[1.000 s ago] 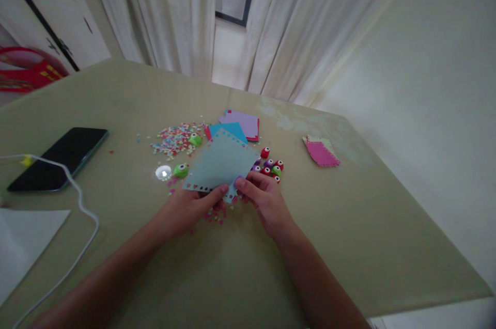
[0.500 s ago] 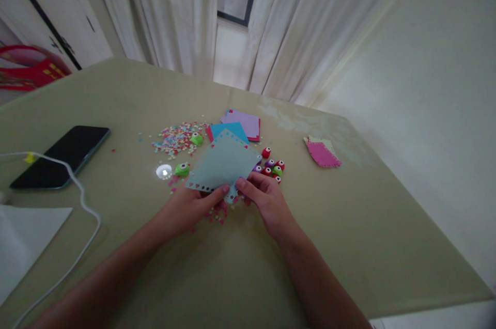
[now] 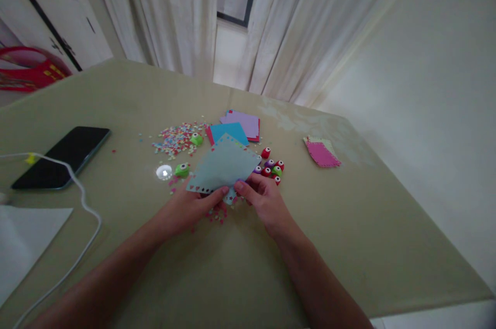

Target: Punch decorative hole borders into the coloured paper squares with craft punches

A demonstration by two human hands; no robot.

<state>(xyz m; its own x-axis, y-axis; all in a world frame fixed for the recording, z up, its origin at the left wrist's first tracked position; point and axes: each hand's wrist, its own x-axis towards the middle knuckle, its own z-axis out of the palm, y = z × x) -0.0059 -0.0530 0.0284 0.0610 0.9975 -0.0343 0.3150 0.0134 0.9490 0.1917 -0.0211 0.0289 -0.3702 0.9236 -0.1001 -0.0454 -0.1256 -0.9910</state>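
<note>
Head camera: loose pink paper confetti (image 3: 221, 221) lay below the fingers on the olive-green surface (image 3: 349, 236). Left hand (image 3: 194, 207) pinched the near edge of the pale blue paper square with punched borders (image 3: 227, 166), thumb on top. Right hand (image 3: 267, 197) pinched a small purple object (image 3: 241, 181) at the sheet's near corner; mostly covered, probably a hole punch. Delta over the last half second: sheet's far corner dipped slightly, hands about the same. I read that as a minor tilt tweak at the edge; no new hole confirmed. Beyond: red, purple and green plastic one-eyed figures (image 3: 266, 171) right, then a bright blue card square (image 3: 232, 130).
</note>
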